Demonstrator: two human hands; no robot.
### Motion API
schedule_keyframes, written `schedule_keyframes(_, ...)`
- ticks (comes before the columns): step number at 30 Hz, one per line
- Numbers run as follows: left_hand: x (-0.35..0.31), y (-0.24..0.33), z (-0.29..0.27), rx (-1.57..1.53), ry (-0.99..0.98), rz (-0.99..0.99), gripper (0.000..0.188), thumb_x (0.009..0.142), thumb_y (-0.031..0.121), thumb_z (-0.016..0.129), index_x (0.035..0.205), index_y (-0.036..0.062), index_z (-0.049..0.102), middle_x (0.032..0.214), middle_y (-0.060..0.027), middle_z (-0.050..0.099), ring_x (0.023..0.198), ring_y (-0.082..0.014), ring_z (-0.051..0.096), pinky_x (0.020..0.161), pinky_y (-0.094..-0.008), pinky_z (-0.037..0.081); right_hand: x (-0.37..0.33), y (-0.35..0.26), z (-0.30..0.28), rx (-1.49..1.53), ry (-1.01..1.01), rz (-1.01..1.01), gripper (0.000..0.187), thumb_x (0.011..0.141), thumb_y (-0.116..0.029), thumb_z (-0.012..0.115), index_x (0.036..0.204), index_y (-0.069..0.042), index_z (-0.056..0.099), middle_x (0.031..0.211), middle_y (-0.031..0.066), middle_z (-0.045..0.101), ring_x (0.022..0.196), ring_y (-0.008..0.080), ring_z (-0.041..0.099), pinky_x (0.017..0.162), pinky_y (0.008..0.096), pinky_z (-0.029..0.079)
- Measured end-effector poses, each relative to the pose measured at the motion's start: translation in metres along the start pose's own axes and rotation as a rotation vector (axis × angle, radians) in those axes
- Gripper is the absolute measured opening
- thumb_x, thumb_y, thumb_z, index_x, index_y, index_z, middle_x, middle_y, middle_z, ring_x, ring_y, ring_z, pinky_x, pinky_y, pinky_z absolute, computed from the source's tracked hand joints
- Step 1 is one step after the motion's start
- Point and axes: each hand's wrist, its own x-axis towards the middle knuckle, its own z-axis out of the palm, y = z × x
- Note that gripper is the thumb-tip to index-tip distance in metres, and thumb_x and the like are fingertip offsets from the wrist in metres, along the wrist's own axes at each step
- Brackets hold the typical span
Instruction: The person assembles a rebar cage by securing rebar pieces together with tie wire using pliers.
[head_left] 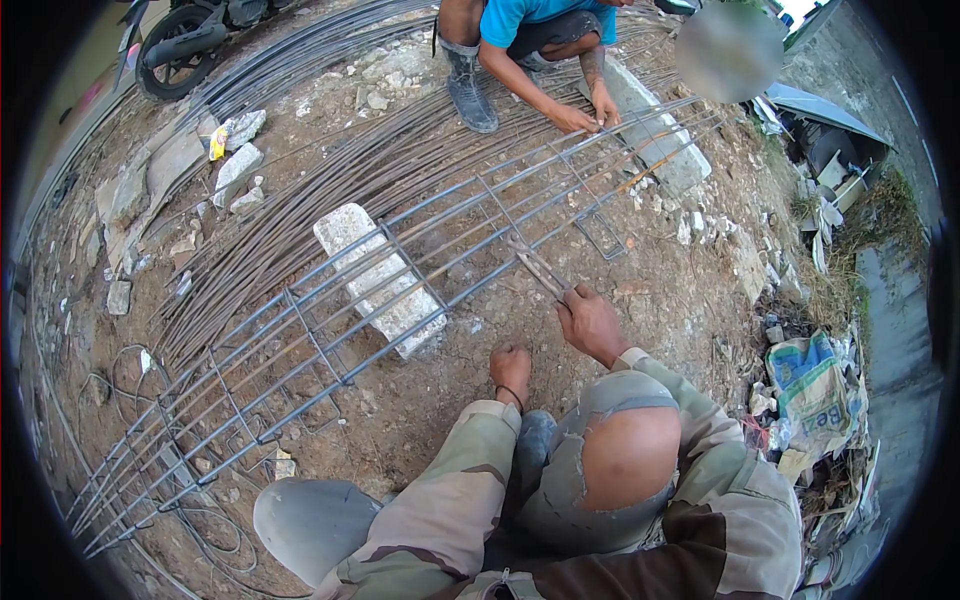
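Outdoors, rubble-strewn dirt ground (680,310) carries pale concrete blocks under a long rebar cage (412,267). Long pincers (541,271) reach the cage's near edge, gripped by the right hand (592,326); the left hand (511,371) is curled nearby, whether around anything I cannot tell.

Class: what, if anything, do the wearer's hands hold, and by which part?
Right hand: pincers, by the handles. Left hand: curled; contents cannot be told.

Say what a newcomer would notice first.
A long cage of grey steel bars slants across the picture, over a pale rectangular concrete block. Right of centre, the right hand holds brownish metal pincers at the cage's near edge. At the top, a person in a blue shirt crouches by its upper end.
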Motion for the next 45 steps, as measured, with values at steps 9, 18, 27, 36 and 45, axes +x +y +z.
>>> schedule_keyframes(9, 0.001, 0.008, -0.005, -0.03, -0.009, -0.019, 0.033, 0.092, 0.027, 0.069, 0.086, -0.0043, 0.076, 0.066, -0.0125, 0.067, 0.062, -0.0196, 0.06, 0.063, -0.0394, 0.048, 0.008, -0.006, 0.001, -0.071, 0.008, 0.115, 0.026, 0.099, -0.029, 0.061, 0.099, -0.003, 0.064, 0.098, 0.0196, 0.064, 0.072, 0.0444, 0.069, 0.065, 0.0554, 0.056)
schedule_keyframes(18, -0.003, 0.017, -0.01, -0.045, -0.025, -0.085, 0.027, 0.092, 0.021, 0.068, 0.082, -0.0031, 0.075, 0.066, -0.007, 0.067, 0.061, -0.0157, 0.059, 0.059, -0.0359, 0.046, 0.001, 0.006, 0.007, -0.045, -0.023, -0.096, 0.027, 0.098, -0.028, 0.062, 0.1, -0.002, 0.066, 0.096, 0.021, 0.064, 0.072, 0.0453, 0.068, 0.065, 0.0554, 0.055)
schedule_keyframes(27, -0.012, 0.033, -0.006, -0.101, -0.065, -0.115, 0.019, 0.095, 0.015, 0.063, 0.096, 0.0012, 0.076, 0.06, 0.0013, 0.052, 0.047, -0.0116, 0.042, 0.045, -0.0316, 0.031, 0.013, 0.029, 0.01, 0.001, 0.014, 0.086, 0.026, 0.098, -0.028, 0.062, 0.101, -0.003, 0.065, 0.097, 0.0209, 0.064, 0.077, 0.0451, 0.067, 0.069, 0.0556, 0.055)
schedule_keyframes(36, 0.007, 0.01, -0.008, -0.114, -0.042, -0.076, 0.019, 0.094, 0.017, 0.066, 0.094, 0.0012, 0.076, 0.066, -0.0001, 0.059, 0.053, -0.0099, 0.046, 0.048, -0.0298, 0.034, 0.007, 0.01, 0.008, 0.014, 0.002, 0.011, 0.025, 0.098, -0.026, 0.064, 0.099, -0.002, 0.063, 0.091, 0.0227, 0.063, 0.076, 0.0471, 0.066, 0.068, 0.0554, 0.054)
schedule_keyframes(45, -0.006, 0.025, -0.008, -0.104, 0.0, -0.082, 0.016, 0.09, 0.014, 0.066, 0.083, 0.0006, 0.073, 0.064, -0.0036, 0.061, 0.056, -0.0128, 0.054, 0.05, -0.032, 0.039, -0.027, 0.007, 0.013, 0.194, 0.114, 0.154, 0.023, 0.096, -0.024, 0.068, 0.094, -0.001, 0.063, 0.091, 0.0224, 0.063, 0.079, 0.0479, 0.065, 0.068, 0.0555, 0.052)
